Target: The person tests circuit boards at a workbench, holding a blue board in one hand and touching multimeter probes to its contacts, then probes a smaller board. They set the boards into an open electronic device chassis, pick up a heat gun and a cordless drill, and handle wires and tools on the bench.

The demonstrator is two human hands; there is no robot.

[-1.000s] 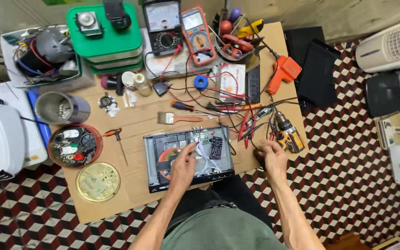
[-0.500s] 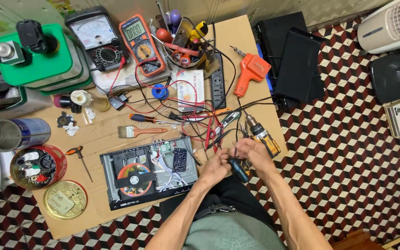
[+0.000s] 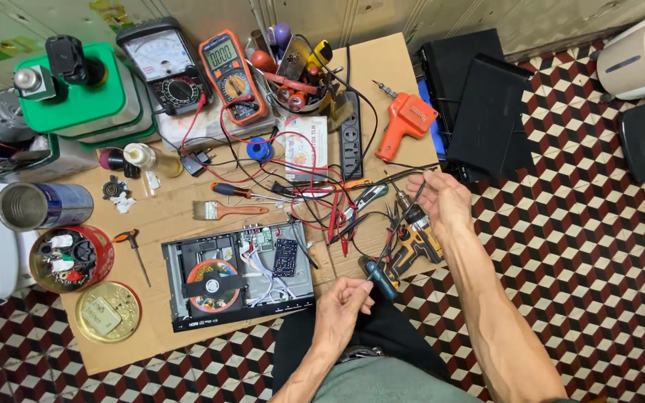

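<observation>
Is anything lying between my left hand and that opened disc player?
Nothing visible does. The left hand hovers just past the front right corner of the opened black disc player, with only bare brown cardboard between them.

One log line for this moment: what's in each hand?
left hand: pinches black cable | right hand: holds cable's upper end | cordless drill: beneath | opened disc player: untouched

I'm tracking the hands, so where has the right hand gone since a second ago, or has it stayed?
Yes. The right hand has lifted off the table's near edge, away from the opened disc player, toward the orange soldering gun.
</observation>
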